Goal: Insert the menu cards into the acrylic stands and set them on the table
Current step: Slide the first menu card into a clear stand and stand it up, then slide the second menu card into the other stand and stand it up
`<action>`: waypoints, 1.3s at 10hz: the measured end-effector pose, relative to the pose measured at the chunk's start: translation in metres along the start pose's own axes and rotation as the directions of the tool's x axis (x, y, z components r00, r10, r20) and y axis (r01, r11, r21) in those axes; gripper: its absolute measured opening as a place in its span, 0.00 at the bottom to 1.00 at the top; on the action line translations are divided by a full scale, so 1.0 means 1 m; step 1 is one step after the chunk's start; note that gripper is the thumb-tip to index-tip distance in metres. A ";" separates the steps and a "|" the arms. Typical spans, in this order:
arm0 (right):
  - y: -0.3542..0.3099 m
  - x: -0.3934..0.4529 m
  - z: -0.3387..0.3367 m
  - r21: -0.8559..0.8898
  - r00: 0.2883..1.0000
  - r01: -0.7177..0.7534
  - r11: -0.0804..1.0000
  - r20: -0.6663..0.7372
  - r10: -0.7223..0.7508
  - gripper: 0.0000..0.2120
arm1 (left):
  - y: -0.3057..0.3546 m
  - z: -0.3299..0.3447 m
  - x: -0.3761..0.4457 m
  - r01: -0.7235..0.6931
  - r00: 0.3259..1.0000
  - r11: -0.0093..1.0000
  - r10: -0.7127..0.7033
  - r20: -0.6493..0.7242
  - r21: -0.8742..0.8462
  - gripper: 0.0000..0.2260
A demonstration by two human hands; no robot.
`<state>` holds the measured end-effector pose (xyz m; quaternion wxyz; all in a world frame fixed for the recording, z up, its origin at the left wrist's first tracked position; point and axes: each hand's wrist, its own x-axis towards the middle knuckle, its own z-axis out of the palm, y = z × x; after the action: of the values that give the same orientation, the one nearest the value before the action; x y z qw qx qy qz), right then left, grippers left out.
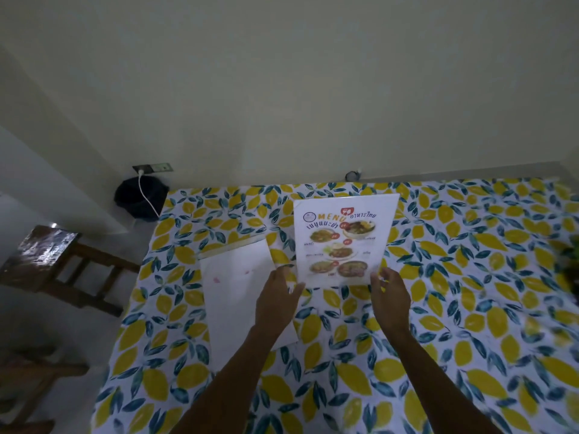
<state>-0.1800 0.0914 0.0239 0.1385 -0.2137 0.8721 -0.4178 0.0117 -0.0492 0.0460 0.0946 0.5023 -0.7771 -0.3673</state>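
A menu card (343, 239) with food pictures stands upright on the lemon-print tablecloth (470, 277), apparently inside a clear acrylic stand. My left hand (277, 296) is at its lower left corner and my right hand (390, 296) at its lower right corner, fingers touching the bottom edge. Left of it a white sheet (241, 292) lies face down on the table. A second clear acrylic stand (238, 236) lies flat behind that sheet, hard to make out.
The table's far edge runs along a pale wall. A dark bin (139, 195) with a white cable stands in the corner at the left. A wooden chair (56, 264) is left of the table. Something green shows at the right edge (571, 255).
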 end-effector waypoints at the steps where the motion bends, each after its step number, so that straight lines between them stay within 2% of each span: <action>1: -0.008 -0.037 0.007 -0.001 0.999 0.006 1.000 0.032 -0.006 0.21 | -0.033 -0.019 -0.031 0.005 1.000 1.000 -0.006 -0.002 -0.017 0.23; 3: -0.036 -0.116 0.045 -0.030 0.990 0.050 0.998 0.133 -0.046 0.19 | -0.119 -0.066 -0.094 0.104 0.994 0.990 -0.107 -0.037 -0.093 0.21; 5: -0.053 -0.169 0.083 -0.046 0.972 0.099 0.994 0.218 -0.086 0.15 | -0.193 -0.094 -0.132 0.215 0.975 0.973 -0.219 -0.031 -0.087 0.19; 6: -0.059 -0.176 0.095 -0.093 0.965 0.140 0.986 0.235 -0.115 0.09 | -0.205 -0.101 -0.139 0.255 0.965 0.954 -0.260 -0.015 -0.156 0.23; 7: -0.063 -0.170 0.104 -0.106 0.965 0.127 0.986 0.245 -0.098 0.07 | -0.204 -0.103 -0.136 0.293 0.955 0.938 -0.295 0.017 -0.183 0.21; 8: -0.061 -0.159 0.116 -0.142 0.959 0.101 0.985 0.278 -0.059 0.09 | -0.217 -0.088 -0.117 0.156 0.988 0.988 -0.156 0.011 -0.016 0.14; 9: -0.055 -0.144 0.129 -0.184 0.957 0.059 0.981 0.290 -0.004 0.13 | -0.218 -0.079 -0.099 0.189 0.982 0.982 -0.189 -0.003 0.027 0.13; 10: -0.046 -0.130 0.142 -0.201 0.963 0.008 0.980 0.266 0.047 0.11 | -0.207 -0.074 -0.076 0.235 0.971 0.971 -0.237 -0.026 -0.046 0.15; 11: -0.038 -0.127 0.156 -0.240 0.956 -0.054 0.969 0.269 0.119 0.09 | -0.195 -0.074 -0.060 0.276 0.961 0.961 -0.276 -0.022 -0.029 0.17; 12: -0.041 -0.129 0.163 -0.242 0.952 -0.074 0.967 0.272 0.141 0.13 | -0.193 -0.076 -0.052 0.328 0.944 0.945 -0.328 -0.016 -0.020 0.17; 13: -0.047 -0.126 0.157 -0.227 0.946 -0.111 0.968 0.273 0.173 0.12 | -0.199 -0.076 -0.053 0.322 0.946 0.945 -0.323 -0.012 -0.058 0.16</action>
<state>0.0079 0.0217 -0.0273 0.2719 -0.2225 0.8943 -0.2770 0.2179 -0.0854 -0.0206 0.0556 0.6236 -0.6729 -0.3939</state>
